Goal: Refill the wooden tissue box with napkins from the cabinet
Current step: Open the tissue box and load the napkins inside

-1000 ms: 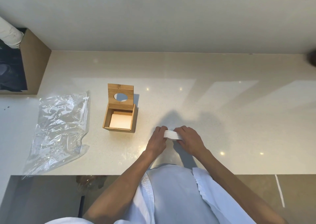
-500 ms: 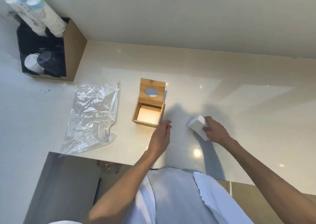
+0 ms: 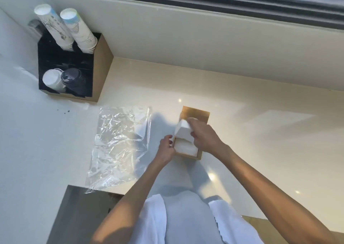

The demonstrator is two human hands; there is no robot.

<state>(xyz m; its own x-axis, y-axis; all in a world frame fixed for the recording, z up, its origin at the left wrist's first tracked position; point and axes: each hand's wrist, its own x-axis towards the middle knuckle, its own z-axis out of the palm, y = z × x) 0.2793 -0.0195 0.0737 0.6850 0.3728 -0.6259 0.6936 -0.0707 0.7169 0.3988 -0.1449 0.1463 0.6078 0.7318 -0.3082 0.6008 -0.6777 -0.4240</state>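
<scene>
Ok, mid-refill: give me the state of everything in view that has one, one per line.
Wooden tissue box: lid open and upright, white napkins already inside.
Napkin stack: gripped, tilted over the box opening, not yet in.
Right hand: grips the napkin stack.
Left hand: fingers curled against the box's left side.
Plastic wrapper: empty, flat on the counter.
Cup holder: stocked with cups.

A: Where is the napkin stack [image 3: 183, 129]?
B: The right hand [image 3: 203, 136] grips it, tilted, over the open wooden tissue box [image 3: 188, 153] on the counter [image 3: 260, 141]. White napkins already lie inside.
A: And the left hand [image 3: 165, 149]?
B: Against the box's left side, fingers curled at the rim.
A: Anything else?
B: A crumpled clear plastic bag [image 3: 119, 147] left of the box, and a cup holder [image 3: 74, 65] with paper cups [image 3: 78, 29] in the corner.
</scene>
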